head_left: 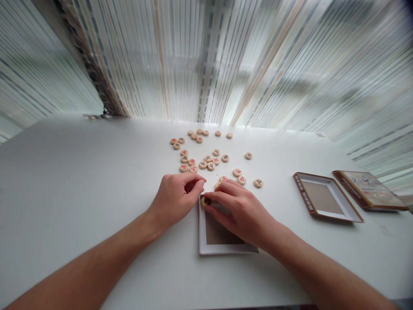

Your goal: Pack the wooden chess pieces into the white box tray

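The right hand (241,206) grips a piece (205,201) between thumb and fingers, its face with a dark character turned partly up. The piece is at the far left corner of the near tray (222,249); whether it touches the tray's bottom or hangs just over it, I cannot tell. The hand covers much of the tray's right side, while the pale rim shows along the left and near edges around a brown bottom. The left hand (176,197) is just left of that corner, above the surface (145,275), fingers curled and the tips of thumb and forefinger close together; nothing shows between them, but I cannot tell whether the curled fingers hold something. Beyond both hands, loose pieces (211,166) lie scattered on the surface, some with red characters, some with black, and a few at the far side with plain faces up. Several touch or nearly touch in small groups; a black-marked one (258,183) lies apart to the right of the right hand. Farther right, a brown-edged tray (322,198) lies open side up, just beside a box (371,189) with a printed top. A striped curtain (180,64) hangs behind the surface.
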A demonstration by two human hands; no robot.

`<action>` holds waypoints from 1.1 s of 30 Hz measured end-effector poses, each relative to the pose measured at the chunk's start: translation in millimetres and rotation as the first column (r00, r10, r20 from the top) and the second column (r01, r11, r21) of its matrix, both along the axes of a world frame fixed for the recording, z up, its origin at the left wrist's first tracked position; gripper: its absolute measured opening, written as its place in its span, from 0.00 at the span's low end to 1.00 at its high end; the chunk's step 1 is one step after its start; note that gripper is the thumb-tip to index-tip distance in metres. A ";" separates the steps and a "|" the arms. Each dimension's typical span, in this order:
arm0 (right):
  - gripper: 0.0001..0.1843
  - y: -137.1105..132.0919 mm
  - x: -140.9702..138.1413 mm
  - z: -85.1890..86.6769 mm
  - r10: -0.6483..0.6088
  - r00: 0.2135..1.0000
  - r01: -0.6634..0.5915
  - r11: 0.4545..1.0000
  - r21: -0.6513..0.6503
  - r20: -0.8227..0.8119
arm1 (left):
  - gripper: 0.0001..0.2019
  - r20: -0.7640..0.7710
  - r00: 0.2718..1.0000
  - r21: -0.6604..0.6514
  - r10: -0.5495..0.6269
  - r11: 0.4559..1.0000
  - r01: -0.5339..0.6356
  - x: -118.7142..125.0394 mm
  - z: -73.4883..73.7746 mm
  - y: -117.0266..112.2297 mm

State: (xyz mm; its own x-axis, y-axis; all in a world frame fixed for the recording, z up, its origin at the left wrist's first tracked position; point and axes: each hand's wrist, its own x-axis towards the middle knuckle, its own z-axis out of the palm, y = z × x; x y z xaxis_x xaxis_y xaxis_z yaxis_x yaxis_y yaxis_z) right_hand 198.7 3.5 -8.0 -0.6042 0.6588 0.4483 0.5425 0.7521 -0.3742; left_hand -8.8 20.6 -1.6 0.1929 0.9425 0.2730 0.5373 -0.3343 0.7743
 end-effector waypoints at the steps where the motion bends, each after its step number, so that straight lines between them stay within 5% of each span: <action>1: 0.08 0.0 0.0 -0.4 0.000 1.000 0.000 1.000 0.003 0.007 | 0.10 0.004 1.000 -0.002 0.000 1.000 0.000 -0.1 0.0 -0.2; 25: 0.09 2.5 10.6 4.3 0.002 0.995 0.000 1.000 0.014 -0.096 | 0.11 -0.013 0.999 -0.004 0.030 1.000 -0.030 -3.6 0.9 2.4; 29: 0.08 18.3 33.5 15.1 -0.177 0.954 0.188 0.982 0.023 -0.241 | 0.13 0.012 0.997 -0.001 0.070 0.998 -0.070 -8.9 1.1 7.9; 33: 0.09 44.0 62.3 17.7 -0.450 0.847 0.455 0.889 -0.051 -0.285 | 0.17 0.035 0.989 0.023 0.143 0.989 -0.144 -18.0 5.4 16.3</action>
State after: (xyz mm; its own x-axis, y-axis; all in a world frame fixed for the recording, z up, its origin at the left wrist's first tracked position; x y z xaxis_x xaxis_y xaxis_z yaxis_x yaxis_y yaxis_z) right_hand 261.0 47.5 9.7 -0.0878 0.8187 0.5675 0.6982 0.4569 -0.5511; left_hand -26.8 37.0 3.8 0.0468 0.9523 0.3016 0.5551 -0.2758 0.7847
